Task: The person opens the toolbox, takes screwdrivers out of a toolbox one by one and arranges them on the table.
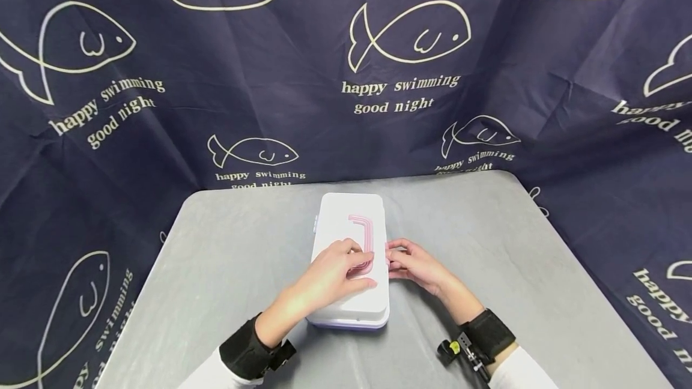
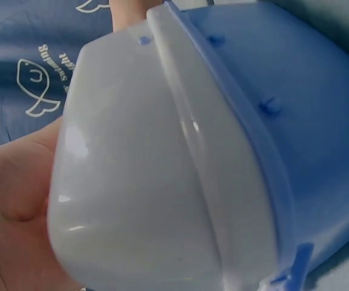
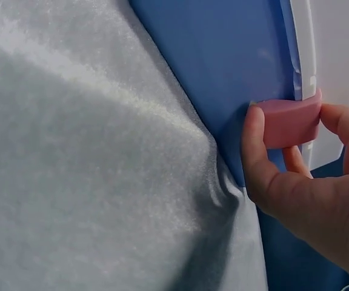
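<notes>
A long plastic box with a white lid (image 1: pixel 346 206) and a blue base (image 3: pixel 223 54) stands in the middle of the table. A pink carrying handle (image 1: pixel 369 227) lies folded flat on the lid. My left hand (image 1: pixel 337 272) rests on top of the lid, across the near part of the handle, and partly hides it. At the box's right side my right hand (image 1: pixel 416 266) pinches a pink latch (image 3: pixel 289 123) between thumb and fingers. The latch sits over the seam where lid and base meet, and the lid lies on the base.
The table (image 1: pixel 243 245) has a grey cloth, with folds near the box. A dark blue curtain (image 1: pixel 319 47) with fish drawings hangs behind and at both sides. Both wrists wear black straps (image 1: pixel 489 332) with small mounts. Small blue lugs (image 2: pixel 270 107) stick out from the base.
</notes>
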`<state>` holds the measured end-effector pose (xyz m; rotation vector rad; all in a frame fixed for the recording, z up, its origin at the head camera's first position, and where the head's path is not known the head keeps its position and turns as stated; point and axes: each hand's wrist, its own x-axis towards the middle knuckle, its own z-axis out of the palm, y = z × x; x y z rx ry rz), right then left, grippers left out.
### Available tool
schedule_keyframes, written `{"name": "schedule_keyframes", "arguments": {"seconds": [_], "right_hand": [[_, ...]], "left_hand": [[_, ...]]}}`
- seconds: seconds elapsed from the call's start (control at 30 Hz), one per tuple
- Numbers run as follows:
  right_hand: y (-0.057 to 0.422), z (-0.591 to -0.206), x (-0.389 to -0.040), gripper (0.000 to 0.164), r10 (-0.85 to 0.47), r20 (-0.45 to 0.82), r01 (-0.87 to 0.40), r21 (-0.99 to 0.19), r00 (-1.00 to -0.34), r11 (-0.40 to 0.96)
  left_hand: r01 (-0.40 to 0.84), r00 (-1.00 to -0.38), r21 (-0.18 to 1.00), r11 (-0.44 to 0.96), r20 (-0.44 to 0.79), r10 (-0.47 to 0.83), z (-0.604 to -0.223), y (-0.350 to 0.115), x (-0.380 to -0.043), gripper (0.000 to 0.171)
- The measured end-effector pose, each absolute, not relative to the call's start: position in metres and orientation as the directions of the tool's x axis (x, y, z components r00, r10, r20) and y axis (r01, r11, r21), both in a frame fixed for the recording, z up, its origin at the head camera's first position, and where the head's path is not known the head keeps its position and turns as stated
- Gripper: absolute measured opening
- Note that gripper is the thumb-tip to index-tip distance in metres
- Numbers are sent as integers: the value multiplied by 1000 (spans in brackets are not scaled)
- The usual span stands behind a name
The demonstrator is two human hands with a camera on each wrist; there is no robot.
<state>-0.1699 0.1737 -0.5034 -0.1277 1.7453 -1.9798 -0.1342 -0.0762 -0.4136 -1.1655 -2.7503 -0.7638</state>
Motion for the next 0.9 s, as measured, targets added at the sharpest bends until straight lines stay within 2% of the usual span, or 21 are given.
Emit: {"name": "schedule_keyframes", "arguments": {"seconds": [0.17, 0.33, 0.53, 0.77, 0.9], "right_hand": [[174, -502, -171, 37, -438, -239, 302, -950, -866, -77], [176, -500, -171, 36, -439, -256, 311, -949, -861, -57], [177, -496, -172, 39, -415, -264, 306, -951, -871, -35], [173, -488, -173, 43, -364, -229, 212, -973, -903, 88], [173, -484, -170, 45, -346, -221, 193, -975, -912, 114]], "left_hand": [[700, -700, 422, 576, 245, 671, -412, -75, -139, 43], [686, -705, 415, 597, 178, 687, -410, -73, -139, 53], [688, -709, 392, 611, 179, 682, -411, -72, -136, 58], [698, -707, 366, 616, 211, 675, -413, -74, -137, 57], [703, -703, 354, 617, 211, 679, -413, -75, -136, 56]]}}
